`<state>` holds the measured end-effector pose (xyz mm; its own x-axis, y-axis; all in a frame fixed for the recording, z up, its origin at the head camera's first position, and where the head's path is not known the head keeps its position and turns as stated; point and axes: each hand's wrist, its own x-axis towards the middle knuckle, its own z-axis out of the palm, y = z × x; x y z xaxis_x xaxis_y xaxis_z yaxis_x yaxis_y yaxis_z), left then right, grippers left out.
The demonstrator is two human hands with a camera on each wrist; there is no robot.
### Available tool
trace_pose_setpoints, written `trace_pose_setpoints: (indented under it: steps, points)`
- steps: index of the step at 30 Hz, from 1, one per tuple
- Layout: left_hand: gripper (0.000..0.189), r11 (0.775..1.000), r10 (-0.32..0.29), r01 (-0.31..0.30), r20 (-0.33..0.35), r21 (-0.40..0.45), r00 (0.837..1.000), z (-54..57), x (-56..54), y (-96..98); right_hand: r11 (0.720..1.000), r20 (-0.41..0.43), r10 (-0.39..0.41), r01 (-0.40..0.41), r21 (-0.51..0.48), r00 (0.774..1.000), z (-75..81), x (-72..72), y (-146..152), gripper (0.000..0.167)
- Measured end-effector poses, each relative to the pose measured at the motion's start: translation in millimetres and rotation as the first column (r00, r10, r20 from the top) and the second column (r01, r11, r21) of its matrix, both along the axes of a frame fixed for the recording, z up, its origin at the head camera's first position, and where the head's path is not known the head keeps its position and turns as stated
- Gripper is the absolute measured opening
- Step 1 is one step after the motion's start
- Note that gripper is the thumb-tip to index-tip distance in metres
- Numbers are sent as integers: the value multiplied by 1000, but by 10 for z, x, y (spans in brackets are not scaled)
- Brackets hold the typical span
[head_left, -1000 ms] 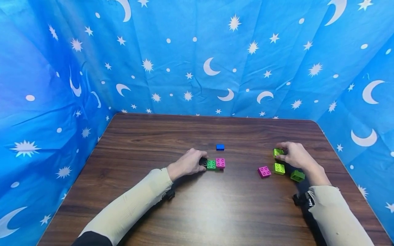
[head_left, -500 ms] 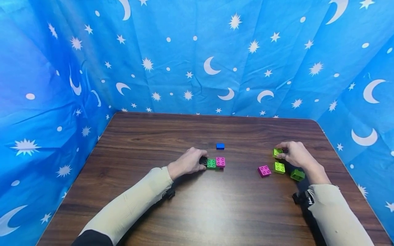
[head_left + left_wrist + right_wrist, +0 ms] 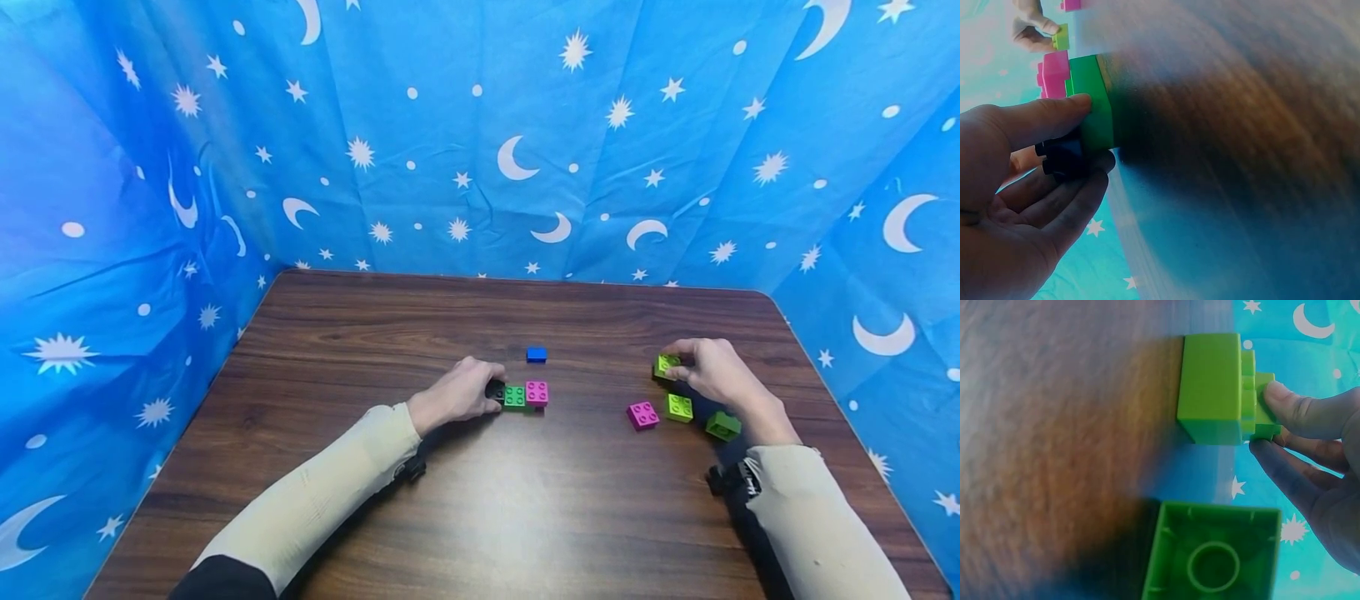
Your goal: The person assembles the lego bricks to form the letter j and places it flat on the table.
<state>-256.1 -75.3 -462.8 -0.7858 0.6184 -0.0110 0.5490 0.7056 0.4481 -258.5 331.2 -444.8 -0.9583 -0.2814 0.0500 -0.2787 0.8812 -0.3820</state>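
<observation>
My left hand point(image 3: 461, 390) grips a small joined build at its black end. In it, a black brick point(image 3: 1063, 153) and a pink brick point(image 3: 537, 393) sit on a longer green brick point(image 3: 1090, 103), whose studs show between them. The thumb presses the green brick's side in the left wrist view. My right hand point(image 3: 716, 371) pinches a lime brick point(image 3: 665, 367) between thumb and fingers, seemingly just off the table. Nearest to it are a second lime brick point(image 3: 1210, 381), standing studs up, and a darker green brick point(image 3: 723, 426) tipped on its side, hollow underside toward the wrist camera.
A loose pink brick point(image 3: 642, 415) lies left of the standing lime brick. Behind the joined build is a blue brick point(image 3: 536, 355). The brown wooden table point(image 3: 465, 500) meets a blue curtain point(image 3: 450, 125) with moons and stars at the back and sides.
My right hand has shifted slightly left and away from me, carrying the lime brick along. The left hand and its joined bricks stay in place.
</observation>
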Motion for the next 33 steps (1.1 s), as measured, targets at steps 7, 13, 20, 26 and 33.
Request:
trace_pose_setpoints:
  steps: [7,13,20,26,33]
  points:
    - [35,1000,-2,2,-5,-10,1000,13,-4,-6,1000,-16,15,-16,-9,1000,76,15,-91,26]
    - [34,1000,1,-1,3,-17,1000,10,-2,-10,999,-22,26,-27,-32,999,113,33,-161,26]
    - [32,1000,-4,4,-11,-4,1000,10,-7,-9,999,-34,34,-35,-30,999,179,44,-227,27]
    - [33,1000,-4,4,-8,-7,1000,27,0,-14,999,-23,33,-34,-37,999,199,54,-285,27]
    - [31,1000,-2,2,-7,-8,1000,2,10,-10,996,-72,60,-64,-57,996,169,62,-344,26]
